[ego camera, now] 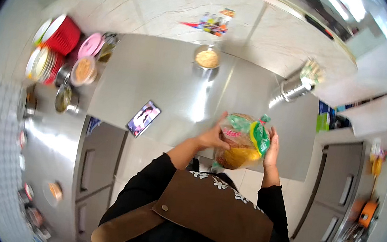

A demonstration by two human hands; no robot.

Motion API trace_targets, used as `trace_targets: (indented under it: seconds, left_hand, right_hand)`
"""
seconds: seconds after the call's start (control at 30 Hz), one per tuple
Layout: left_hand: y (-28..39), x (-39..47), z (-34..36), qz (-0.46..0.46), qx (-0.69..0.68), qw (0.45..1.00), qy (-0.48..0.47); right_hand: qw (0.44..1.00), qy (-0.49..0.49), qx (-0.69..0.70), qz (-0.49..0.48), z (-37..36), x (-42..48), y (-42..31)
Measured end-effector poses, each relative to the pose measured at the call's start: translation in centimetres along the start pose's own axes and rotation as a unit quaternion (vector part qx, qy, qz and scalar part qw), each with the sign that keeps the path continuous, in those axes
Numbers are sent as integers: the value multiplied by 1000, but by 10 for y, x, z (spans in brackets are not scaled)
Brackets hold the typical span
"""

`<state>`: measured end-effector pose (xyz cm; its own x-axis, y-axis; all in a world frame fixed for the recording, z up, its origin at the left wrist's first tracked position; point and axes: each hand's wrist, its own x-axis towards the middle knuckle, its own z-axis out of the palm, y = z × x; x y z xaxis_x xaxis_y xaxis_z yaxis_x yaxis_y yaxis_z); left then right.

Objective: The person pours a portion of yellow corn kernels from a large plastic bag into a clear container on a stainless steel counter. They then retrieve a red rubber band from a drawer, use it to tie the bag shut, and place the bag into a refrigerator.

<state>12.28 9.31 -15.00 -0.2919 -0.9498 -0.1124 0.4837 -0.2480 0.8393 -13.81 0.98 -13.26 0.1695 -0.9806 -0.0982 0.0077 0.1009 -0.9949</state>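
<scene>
Between my two hands I hold a plastic bag of food (240,141), seemingly bread, with clear, green and yellow film and printed writing. My left hand (215,136) grips its left side, thumb across the front. Flat along the right side lies my right hand (272,149), fingers pointing up. The bag is above the near edge of the stainless steel counter (170,74). Its top is gathered at the upper right. What exactly is inside cannot be made out through the film.
A phone (143,118) with a lit screen lies left of my hands. Farther back stands a metal bowl of pale crumbs (207,58). A perforated metal holder (293,88) stands at right. Red baskets (64,36) and a tub (83,70) crowd the left corner.
</scene>
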Motion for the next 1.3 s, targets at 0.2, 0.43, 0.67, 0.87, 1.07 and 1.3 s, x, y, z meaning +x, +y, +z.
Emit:
trace_targets:
  seconds: [0.2, 0.43, 0.67, 0.87, 1.07, 1.3]
  left_hand:
    - [-27, -50, 63, 75, 179, 972, 132]
    - [-30, -242, 79, 219, 114, 902, 354]
    - [-89, -403, -7, 205, 28, 800, 563]
    - [-203, -479, -154, 136, -13, 764, 631]
    - [-352, -502, -334, 141, -1, 767, 626]
    - [-457, -490, -446, 150, 49, 806, 571]
  right_hand:
    - [923, -178, 276, 203, -21, -18, 25]
    - [932, -287, 122, 187, 119, -137, 5]
    - [880, -406, 85, 230, 300, -209, 95]
    - [808, -429, 114, 387, 432, -225, 313]
    - [776, -425, 151, 440, 524, -219, 515]
    - [796, -372, 135, 457, 530, -196, 666]
